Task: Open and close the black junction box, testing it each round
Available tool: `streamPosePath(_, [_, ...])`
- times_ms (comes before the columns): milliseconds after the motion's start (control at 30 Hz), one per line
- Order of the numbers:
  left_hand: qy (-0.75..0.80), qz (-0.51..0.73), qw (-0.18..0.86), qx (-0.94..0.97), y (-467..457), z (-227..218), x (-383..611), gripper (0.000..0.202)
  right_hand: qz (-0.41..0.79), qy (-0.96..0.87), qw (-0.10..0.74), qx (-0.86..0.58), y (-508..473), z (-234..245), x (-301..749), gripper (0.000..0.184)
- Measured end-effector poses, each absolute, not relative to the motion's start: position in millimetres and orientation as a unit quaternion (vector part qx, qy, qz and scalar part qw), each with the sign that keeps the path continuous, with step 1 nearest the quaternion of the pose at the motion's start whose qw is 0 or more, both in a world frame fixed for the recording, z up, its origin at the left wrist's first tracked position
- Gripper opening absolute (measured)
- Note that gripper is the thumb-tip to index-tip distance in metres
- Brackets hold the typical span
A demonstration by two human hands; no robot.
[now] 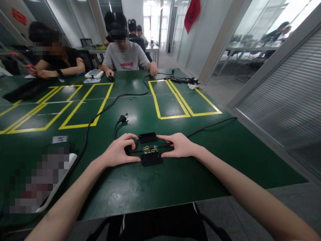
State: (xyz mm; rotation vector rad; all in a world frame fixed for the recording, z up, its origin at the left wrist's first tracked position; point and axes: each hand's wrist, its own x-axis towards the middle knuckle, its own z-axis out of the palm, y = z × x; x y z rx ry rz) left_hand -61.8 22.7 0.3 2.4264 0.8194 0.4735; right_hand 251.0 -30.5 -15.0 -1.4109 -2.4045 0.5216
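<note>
A small green circuit board (149, 149) with copper coils lies on the green table between two black plastic case halves. The upper case half (147, 137) is beyond it and the lower case half (151, 159) is on the near side. My left hand (119, 150) has fingers and thumb spread, with a fingertip at the upper half's left end and the thumb at the lower half's left end. Mirroring it, my right hand (179, 145) reaches with spread finger and thumb to the right ends. Black cables run from the board under both hands.
A black power plug (123, 118) lies beyond my left hand, its cable running back toward me. Yellow tape rectangles (175, 117) mark the table. A partly blurred, white-edged device (72, 160) is at left. Across the table sit people, one in a grey shirt (126, 55).
</note>
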Motion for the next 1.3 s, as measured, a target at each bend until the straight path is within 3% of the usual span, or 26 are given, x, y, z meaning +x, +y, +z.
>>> streamPosePath(467, [0.303,0.186,0.274,0.894,26,1,-63,0.032,0.129,-0.850,0.119,-0.497,-33,-15,247,0.093])
streamPosePath(633, [0.328,0.191,0.275,0.883,27,-4,-64,0.068,0.126,-0.851,0.112,-0.498,-33,-14,247,0.095])
streamPosePath(767, [0.333,0.185,0.263,0.886,32,-8,-65,0.076,0.121,-0.850,0.095,-0.504,-31,-12,247,0.096])
streamPosePath(1100, [0.333,0.198,0.277,0.879,34,-9,-63,0.068,0.103,-0.843,0.080,-0.522,-28,-8,244,0.085])
streamPosePath(1233, [0.309,0.205,0.284,0.884,37,-8,-63,0.045,0.124,-0.840,0.111,-0.516,-28,-10,248,0.084])
streamPosePath(1300, [0.299,0.205,0.281,0.888,37,-7,-62,0.028,0.153,-0.837,0.141,-0.506,-28,-11,252,0.076])
